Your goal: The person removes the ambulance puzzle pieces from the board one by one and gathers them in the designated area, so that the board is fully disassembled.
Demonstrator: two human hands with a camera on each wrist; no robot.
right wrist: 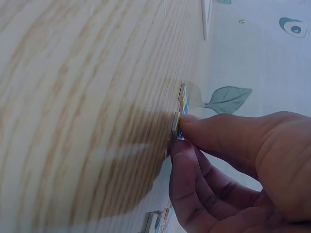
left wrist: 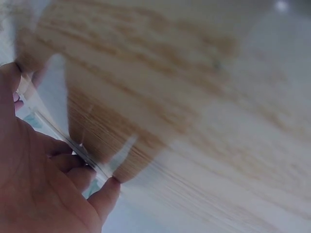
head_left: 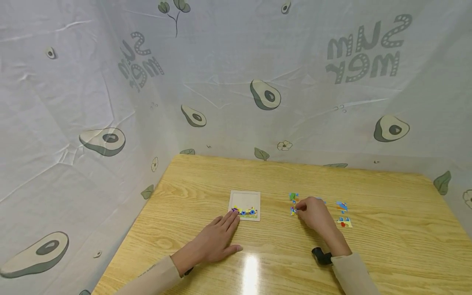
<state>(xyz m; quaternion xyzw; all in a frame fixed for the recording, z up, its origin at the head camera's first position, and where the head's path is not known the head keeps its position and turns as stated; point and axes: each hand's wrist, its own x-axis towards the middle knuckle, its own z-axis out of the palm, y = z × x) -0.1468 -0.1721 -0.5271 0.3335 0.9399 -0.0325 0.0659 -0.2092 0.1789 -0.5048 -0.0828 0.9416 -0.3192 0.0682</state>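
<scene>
A square puzzle board point(head_left: 245, 199) with a pale frame lies left of the table's middle. Fitted pieces with a colourful vehicle picture point(head_left: 248, 212) fill its lower part. My left hand point(head_left: 219, 239) lies with fingers extended, fingertips on the board's lower left corner. To the right, my right hand point(head_left: 316, 215) pinches a small blue and purple puzzle piece point(head_left: 293, 211) between thumb and index finger. In the right wrist view this piece point(right wrist: 175, 124) is close to the tabletop, partly covered by the thumb. A green puzzle piece point(head_left: 293, 197) lies just beyond it.
Right of my right hand lie a blue and orange puzzle piece point(head_left: 341, 206) and a yellow and red one point(head_left: 345, 222). Another blue piece point(head_left: 321, 200) is mostly hidden behind the hand. A printed curtain point(head_left: 228, 102) hangs along the wooden table's point(head_left: 398, 229) back and left edges.
</scene>
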